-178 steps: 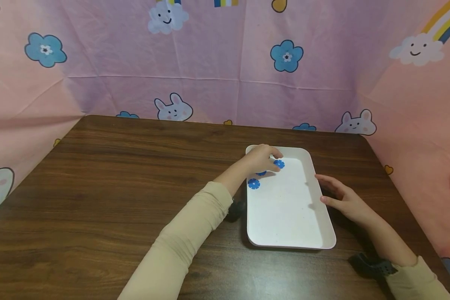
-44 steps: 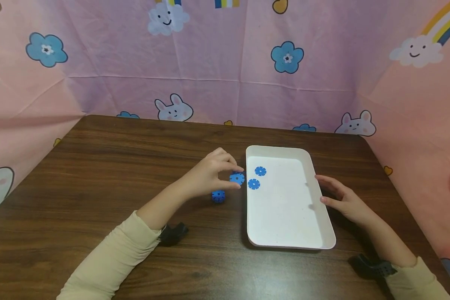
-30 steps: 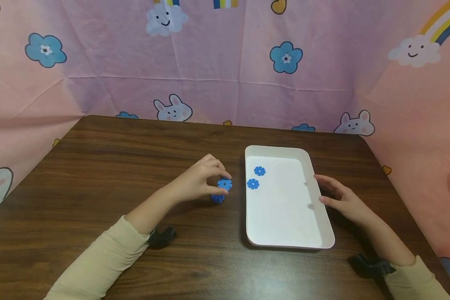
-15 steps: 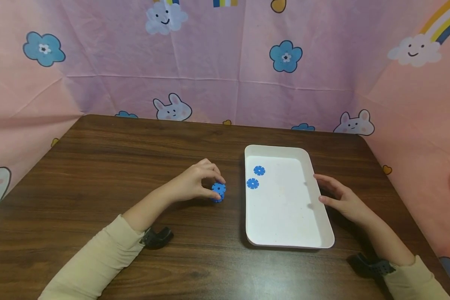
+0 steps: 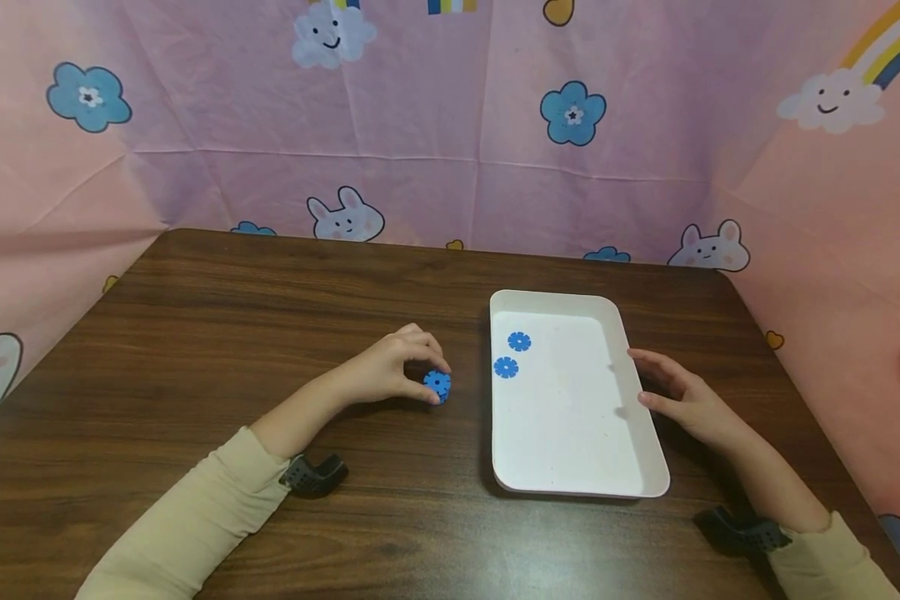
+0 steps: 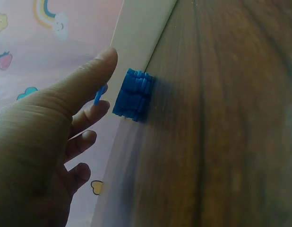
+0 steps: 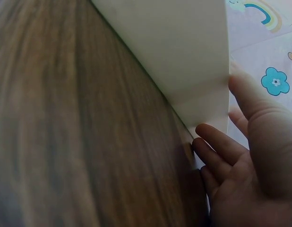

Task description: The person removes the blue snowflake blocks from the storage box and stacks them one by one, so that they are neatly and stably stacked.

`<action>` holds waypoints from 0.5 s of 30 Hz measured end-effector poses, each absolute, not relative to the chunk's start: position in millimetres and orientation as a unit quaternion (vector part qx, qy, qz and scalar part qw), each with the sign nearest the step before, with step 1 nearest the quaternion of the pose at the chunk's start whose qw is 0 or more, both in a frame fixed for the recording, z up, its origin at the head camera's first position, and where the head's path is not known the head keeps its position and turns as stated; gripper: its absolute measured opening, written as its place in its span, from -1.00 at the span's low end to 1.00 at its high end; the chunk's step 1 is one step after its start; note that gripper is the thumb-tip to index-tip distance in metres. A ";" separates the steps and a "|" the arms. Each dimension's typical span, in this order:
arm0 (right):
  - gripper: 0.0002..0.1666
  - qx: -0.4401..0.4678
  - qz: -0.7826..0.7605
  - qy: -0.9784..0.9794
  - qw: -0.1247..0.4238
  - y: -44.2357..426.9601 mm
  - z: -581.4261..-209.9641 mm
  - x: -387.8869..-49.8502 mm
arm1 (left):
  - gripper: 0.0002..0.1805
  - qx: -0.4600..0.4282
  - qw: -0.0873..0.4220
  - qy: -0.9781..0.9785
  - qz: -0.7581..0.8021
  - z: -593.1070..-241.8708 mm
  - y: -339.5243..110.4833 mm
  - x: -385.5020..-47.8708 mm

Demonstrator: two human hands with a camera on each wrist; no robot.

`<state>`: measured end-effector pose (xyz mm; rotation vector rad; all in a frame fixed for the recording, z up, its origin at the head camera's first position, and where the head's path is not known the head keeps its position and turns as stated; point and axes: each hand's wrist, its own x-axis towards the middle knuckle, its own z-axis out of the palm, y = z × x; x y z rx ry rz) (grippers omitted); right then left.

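My left hand (image 5: pixel 386 365) pinches a blue notched plastic disc (image 5: pixel 437 382) by its edges, between thumb and fingertips. Right under it, on the table left of the tray, is a stack of similar blue discs (image 6: pixel 133 95), mostly covered by the held one in the head view. From the left wrist, the held disc (image 6: pixel 100 94) appears as a thin sliver, a small gap away from the stack. Two more blue discs (image 5: pixel 519 342) lie flat inside the white tray (image 5: pixel 579 433), near its left wall. My right hand (image 5: pixel 693 404) touches the tray's right wall with thumb and fingertips, fingers relaxed.
The dark wood table (image 5: pixel 255 317) extends widely to the left of the tray. A printed cloth (image 5: pixel 450 108) hangs behind and along both sides of it. Each wrist wears a black band-mounted device (image 5: pixel 315 477).
The left hand has lifted a disc out of the tray, carried it left over the rim and lowered it onto or just above the stack. The right hand stays at the tray.
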<state>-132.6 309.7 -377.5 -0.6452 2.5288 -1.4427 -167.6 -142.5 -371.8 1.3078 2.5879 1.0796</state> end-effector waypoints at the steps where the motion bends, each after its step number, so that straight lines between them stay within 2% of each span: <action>1: -0.31 -0.216 -0.484 0.844 0.080 309.7 -377.7 -132.6 | -0.60 0.422 0.025 0.837 0.348 -372.3 -142.7 -167.9; 15: -0.32 -0.224 -0.488 0.840 0.075 308.7 -376.7 -132.8 | -0.59 0.416 0.041 0.846 0.330 -378.2 -143.4 -171.0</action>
